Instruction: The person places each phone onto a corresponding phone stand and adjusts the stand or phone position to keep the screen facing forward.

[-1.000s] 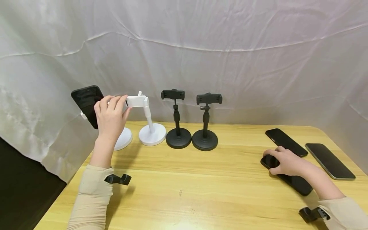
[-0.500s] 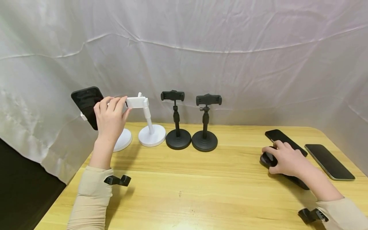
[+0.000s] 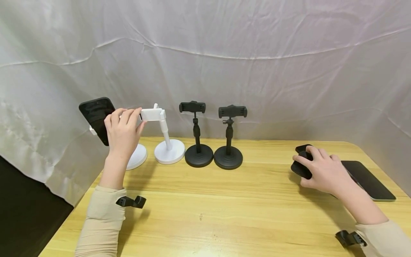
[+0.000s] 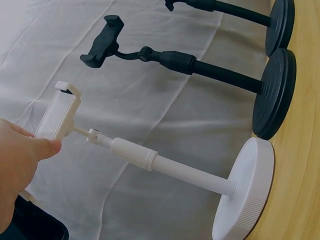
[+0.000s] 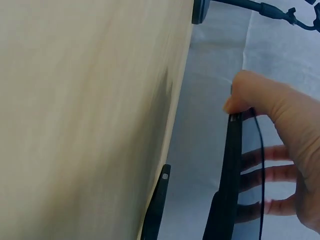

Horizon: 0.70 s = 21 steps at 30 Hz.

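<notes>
My left hand (image 3: pixel 122 132) pinches the left end of the clamp on a white phone stand (image 3: pixel 152 115). Thumb and fingers sit at the clamp's edge in the left wrist view. My right hand (image 3: pixel 327 172) grips a black phone (image 3: pixel 302 166) by its sides near one end, raised over the table. The right wrist view shows that phone (image 5: pixel 230 170) edge-on, with the fingers mirrored in its glossy screen. Just left of my left hand, another black phone (image 3: pixel 97 115) is mounted at a slant on a second white stand (image 3: pixel 137 157), partly hidden by the hand.
Two black phone stands (image 3: pixel 199 155) (image 3: pixel 228 157) stand right of the white ones along the table's back edge. Two more phones lie at the right: a black one (image 3: pixel 302 148) mostly behind my right hand, and a dark-screened one (image 3: pixel 369 181). A grey curtain (image 3: pixel 269 92) hangs behind.
My right hand has lifted the black phone off the table and tilted it, moving slightly up and away. The left hand stays put on the white stand's clamp.
</notes>
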{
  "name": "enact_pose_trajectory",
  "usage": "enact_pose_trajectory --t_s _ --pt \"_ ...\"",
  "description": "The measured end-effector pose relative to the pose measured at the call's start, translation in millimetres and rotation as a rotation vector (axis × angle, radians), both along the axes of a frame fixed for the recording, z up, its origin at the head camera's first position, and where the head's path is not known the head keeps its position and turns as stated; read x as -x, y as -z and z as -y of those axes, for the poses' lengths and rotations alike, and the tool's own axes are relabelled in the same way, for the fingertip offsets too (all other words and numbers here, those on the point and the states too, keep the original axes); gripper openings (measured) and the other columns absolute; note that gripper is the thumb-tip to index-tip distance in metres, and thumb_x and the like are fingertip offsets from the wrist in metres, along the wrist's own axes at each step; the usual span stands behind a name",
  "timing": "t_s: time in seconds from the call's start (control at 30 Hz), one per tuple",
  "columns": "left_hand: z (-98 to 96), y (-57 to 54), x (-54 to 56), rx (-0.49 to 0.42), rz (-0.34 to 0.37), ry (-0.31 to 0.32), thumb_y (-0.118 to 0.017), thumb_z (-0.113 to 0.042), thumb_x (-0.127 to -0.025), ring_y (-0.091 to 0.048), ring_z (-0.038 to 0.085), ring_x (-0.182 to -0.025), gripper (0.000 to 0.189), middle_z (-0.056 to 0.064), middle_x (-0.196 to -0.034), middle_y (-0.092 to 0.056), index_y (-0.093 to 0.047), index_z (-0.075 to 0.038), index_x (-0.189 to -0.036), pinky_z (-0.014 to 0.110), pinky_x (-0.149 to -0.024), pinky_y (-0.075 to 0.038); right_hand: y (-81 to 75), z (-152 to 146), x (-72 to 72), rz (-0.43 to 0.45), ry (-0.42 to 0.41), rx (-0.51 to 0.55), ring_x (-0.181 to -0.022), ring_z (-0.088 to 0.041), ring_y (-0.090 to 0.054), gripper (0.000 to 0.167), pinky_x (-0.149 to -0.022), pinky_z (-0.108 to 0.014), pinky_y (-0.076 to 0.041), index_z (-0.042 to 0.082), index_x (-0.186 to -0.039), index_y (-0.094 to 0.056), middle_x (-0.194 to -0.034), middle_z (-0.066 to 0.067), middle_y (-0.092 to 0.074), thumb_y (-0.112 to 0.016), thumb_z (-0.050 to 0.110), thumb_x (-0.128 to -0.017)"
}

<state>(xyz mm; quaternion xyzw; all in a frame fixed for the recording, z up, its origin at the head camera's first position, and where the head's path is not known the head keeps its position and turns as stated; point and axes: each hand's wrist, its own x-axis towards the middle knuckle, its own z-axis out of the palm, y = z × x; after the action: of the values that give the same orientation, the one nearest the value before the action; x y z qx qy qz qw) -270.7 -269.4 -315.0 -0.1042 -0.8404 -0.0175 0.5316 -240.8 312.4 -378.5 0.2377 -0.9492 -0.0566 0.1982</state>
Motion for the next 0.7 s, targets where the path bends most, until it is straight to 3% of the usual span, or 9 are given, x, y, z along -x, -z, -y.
enact_pose_trajectory --t_s 0.27,0.4,0.53,0.7 --pt "-0.5 -0.6 -0.2 0.003 -0.009 0.005 -0.067 -0.023 -0.092 -0.049 0.037 -0.116 0.036 0.015 -0.114 -0.065 -0.062 -0.009 -0.125 0.056 -0.096 -0.032 -3.1 -0.6 0.8 -0.154 -0.105 0.026 -0.102 -0.043 -0.052 0.069 -0.065 -0.054 -0.039 0.026 -0.125 -0.061 -0.126 -0.024 -0.049 -0.077 0.041 -0.06" --pt "-0.7 -0.9 0.0 0.008 -0.015 0.007 -0.067 -0.024 -0.092 -0.049 0.037 -0.116 0.036 0.015 -0.114 -0.065 -0.062 -0.009 -0.125 0.056 -0.097 -0.031 -3.7 -0.5 2.5 -0.252 -0.185 0.055 -0.098 -0.044 -0.053 0.057 -0.062 -0.054 -0.038 0.025 -0.123 -0.063 -0.124 -0.025 -0.05 -0.055 0.058 -0.077" --pt "-0.5 -0.7 0.1 0.009 -0.016 0.005 -0.067 -0.024 -0.092 -0.049 0.037 -0.116 0.036 0.015 -0.113 -0.065 -0.063 -0.009 -0.125 0.056 -0.096 -0.032 -4.7 2.7 2.8 -0.33 -0.22 0.077 -0.095 -0.045 -0.052 0.068 -0.06 -0.053 -0.036 0.025 -0.121 -0.064 -0.122 -0.026 -0.051 -0.022 0.067 -0.089" --pt "0.2 0.1 0.4 0.003 -0.012 0.004 -0.068 -0.023 -0.091 -0.049 0.037 -0.116 0.036 0.014 -0.114 -0.065 -0.063 -0.009 -0.124 0.055 -0.096 -0.032 -9.4 8.4 0.9 -0.403 -0.259 0.083 -0.09 -0.046 -0.049 0.062 -0.058 -0.055 -0.035 0.025 -0.118 -0.064 -0.122 -0.026 -0.05 -0.021 0.061 -0.091"
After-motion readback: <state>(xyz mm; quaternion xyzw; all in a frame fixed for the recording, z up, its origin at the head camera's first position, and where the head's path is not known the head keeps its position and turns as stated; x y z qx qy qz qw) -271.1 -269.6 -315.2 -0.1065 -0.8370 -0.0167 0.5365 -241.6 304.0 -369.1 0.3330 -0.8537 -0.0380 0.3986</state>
